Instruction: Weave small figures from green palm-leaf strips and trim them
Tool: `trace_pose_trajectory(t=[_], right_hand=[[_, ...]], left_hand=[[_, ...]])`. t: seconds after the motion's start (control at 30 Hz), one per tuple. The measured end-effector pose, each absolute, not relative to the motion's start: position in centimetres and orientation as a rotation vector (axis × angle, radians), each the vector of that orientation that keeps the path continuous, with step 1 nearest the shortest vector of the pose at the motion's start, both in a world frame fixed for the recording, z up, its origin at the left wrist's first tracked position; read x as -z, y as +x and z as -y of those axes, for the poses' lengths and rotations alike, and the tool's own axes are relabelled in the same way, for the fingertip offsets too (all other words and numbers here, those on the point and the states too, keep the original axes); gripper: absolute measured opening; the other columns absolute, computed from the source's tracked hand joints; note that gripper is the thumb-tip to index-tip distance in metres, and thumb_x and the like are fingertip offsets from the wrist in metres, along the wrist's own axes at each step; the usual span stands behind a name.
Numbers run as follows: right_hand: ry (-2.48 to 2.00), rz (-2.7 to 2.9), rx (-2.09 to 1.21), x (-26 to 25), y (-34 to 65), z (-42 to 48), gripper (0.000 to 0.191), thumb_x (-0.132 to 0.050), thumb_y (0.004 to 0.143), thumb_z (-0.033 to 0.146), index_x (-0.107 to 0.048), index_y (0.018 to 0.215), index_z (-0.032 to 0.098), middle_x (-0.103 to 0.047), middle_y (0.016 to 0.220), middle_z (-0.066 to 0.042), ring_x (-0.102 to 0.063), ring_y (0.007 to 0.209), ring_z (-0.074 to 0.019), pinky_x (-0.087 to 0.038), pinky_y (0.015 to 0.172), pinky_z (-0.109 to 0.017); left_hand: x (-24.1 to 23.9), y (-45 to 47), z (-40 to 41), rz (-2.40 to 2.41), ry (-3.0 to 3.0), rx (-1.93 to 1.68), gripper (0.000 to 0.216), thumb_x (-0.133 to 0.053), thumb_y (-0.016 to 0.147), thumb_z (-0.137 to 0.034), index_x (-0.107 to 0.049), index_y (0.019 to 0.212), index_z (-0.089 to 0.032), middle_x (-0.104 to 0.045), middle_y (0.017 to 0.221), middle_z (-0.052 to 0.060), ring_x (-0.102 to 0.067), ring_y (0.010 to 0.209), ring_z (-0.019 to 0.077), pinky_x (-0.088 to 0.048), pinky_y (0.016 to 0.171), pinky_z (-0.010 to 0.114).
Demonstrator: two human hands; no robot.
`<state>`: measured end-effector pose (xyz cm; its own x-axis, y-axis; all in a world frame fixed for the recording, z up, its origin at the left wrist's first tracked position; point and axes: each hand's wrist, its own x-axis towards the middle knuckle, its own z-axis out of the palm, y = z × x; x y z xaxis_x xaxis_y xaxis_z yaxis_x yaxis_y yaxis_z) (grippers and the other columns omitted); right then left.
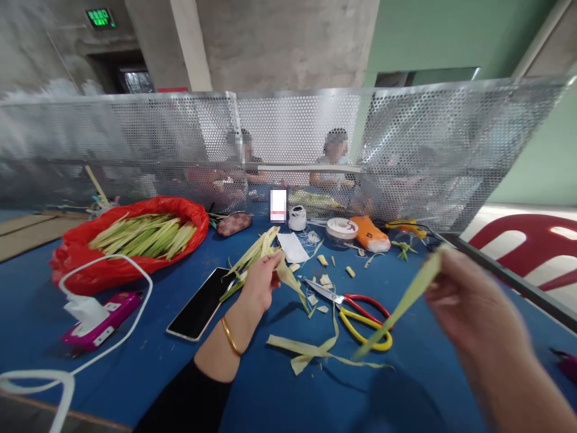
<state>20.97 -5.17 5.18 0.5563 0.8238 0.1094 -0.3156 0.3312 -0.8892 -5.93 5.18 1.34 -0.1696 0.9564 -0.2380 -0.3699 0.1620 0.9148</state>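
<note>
My left hand [260,278], with a gold bangle on the wrist, is closed round a bundle of pale green leaf strips [252,255] above the blue table [279,391]. My right hand [469,304], blurred by motion and close to the camera, pinches one long leaf strip [406,300] that slants down toward the scissors [360,310] with red and yellow handles. Cut leaf scraps [315,352] lie on the table between my hands.
A red bag of green leaves [135,237] sits at the left. A phone [201,304], a magenta tissue pack [97,325] and a white cable [135,288] lie nearby. A glue gun [369,234], tape roll [341,228] and thread spool [297,218] stand before the perforated metal screen [406,138]. Two people sit behind it.
</note>
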Motion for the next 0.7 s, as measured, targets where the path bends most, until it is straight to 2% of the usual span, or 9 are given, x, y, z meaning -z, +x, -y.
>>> trace_pose_trajectory(t=[0.1, 0.2, 0.3, 0.37, 0.47, 0.57, 0.63, 0.7], right_hand=[[-0.983, 0.592, -1.245, -3.6, 18.0, 3.1, 0.029, -0.087, 0.054, 0.027, -0.066, 0.072, 0.015, -0.061, 0.057, 0.004, -0.053, 0.043, -0.0050, -0.046, 0.040, -0.012], [-1.069, 0.623, -1.410, -1.8, 15.8, 2.9, 0.034, -0.088, 0.054, 0.029, -0.069, 0.078, 0.014, -0.069, 0.068, -0.002, -0.062, 0.053, -0.0090, -0.053, 0.049, -0.015], [-1.134, 0.699, -1.419, -1.0, 14.9, 3.4, 0.035, -0.086, 0.058, 0.034, -0.070, 0.082, 0.014, -0.069, 0.070, -0.002, -0.062, 0.056, -0.0088, -0.054, 0.054, -0.016], [-1.171, 0.755, -1.381, -1.1, 14.8, 3.7, 0.037, -0.085, 0.060, 0.038, -0.071, 0.084, 0.014, -0.068, 0.068, -0.001, -0.060, 0.055, -0.0078, -0.052, 0.051, -0.015], [-1.220, 0.871, -1.332, -1.3, 14.6, 4.0, 0.039, -0.083, 0.060, 0.041, -0.071, 0.086, 0.014, -0.066, 0.064, -0.001, -0.056, 0.052, -0.0076, -0.049, 0.047, -0.016], [-1.230, 0.999, -1.279, -1.4, 14.2, 4.2, 0.034, -0.081, 0.063, 0.042, -0.068, 0.079, 0.015, -0.063, 0.058, 0.001, -0.054, 0.051, -0.0083, -0.047, 0.048, -0.018], [-1.217, 1.052, -1.249, -1.2, 13.8, 4.4, 0.032, -0.080, 0.063, 0.042, -0.066, 0.075, 0.016, -0.062, 0.057, 0.001, -0.054, 0.051, -0.0090, -0.046, 0.048, -0.019], [-1.221, 1.087, -1.222, -1.1, 13.4, 4.5, 0.032, -0.079, 0.063, 0.043, -0.066, 0.075, 0.017, -0.061, 0.055, 0.002, -0.053, 0.050, -0.0096, -0.046, 0.048, -0.020]], left_hand=[[-2.2, -5.5, -3.7, -0.951, 0.576, -0.924, 0.013, -0.071, 0.071, -0.020, -0.065, 0.078, -0.011, -0.064, 0.061, 0.001, -0.056, 0.047, 0.0079, -0.044, 0.043, 0.016], [-1.9, -5.3, -3.2, -0.906, 0.748, -0.763, 0.012, -0.069, 0.074, -0.021, -0.064, 0.081, -0.013, -0.063, 0.064, -0.001, -0.054, 0.046, 0.0061, -0.044, 0.046, 0.016], [-0.9, -5.2, -3.4, -1.169, 1.232, -0.742, 0.013, -0.063, 0.077, -0.027, -0.063, 0.083, -0.016, -0.062, 0.062, -0.001, -0.048, 0.041, 0.0074, -0.036, 0.038, 0.018], [-0.3, -5.2, -3.5, -1.321, 1.430, -0.698, 0.010, -0.062, 0.075, -0.025, -0.065, 0.081, -0.017, -0.061, 0.060, -0.001, -0.049, 0.042, 0.0100, -0.036, 0.040, 0.020], [-0.2, -5.0, -3.1, -1.483, 1.758, -0.723, 0.009, -0.063, 0.070, -0.016, -0.069, 0.077, -0.018, -0.066, 0.067, 0.003, -0.060, 0.063, 0.0174, -0.046, 0.061, 0.027], [-0.8, -4.4, -2.2, -1.509, 2.109, -0.980, 0.020, -0.060, 0.076, -0.017, -0.071, 0.092, -0.020, -0.069, 0.097, 0.007, -0.060, 0.097, 0.0237, -0.043, 0.088, 0.036], [-1.2, -3.8, -1.5, -1.322, 2.102, -1.088, 0.019, -0.057, 0.082, -0.025, -0.072, 0.094, -0.021, -0.069, 0.103, 0.006, -0.059, 0.102, 0.0227, -0.040, 0.093, 0.035], [-1.5, -3.2, -0.8, -1.067, 1.920, -0.962, 0.019, -0.059, 0.082, -0.032, -0.072, 0.089, -0.020, -0.071, 0.093, 0.005, -0.063, 0.091, 0.0204, -0.045, 0.085, 0.032]])
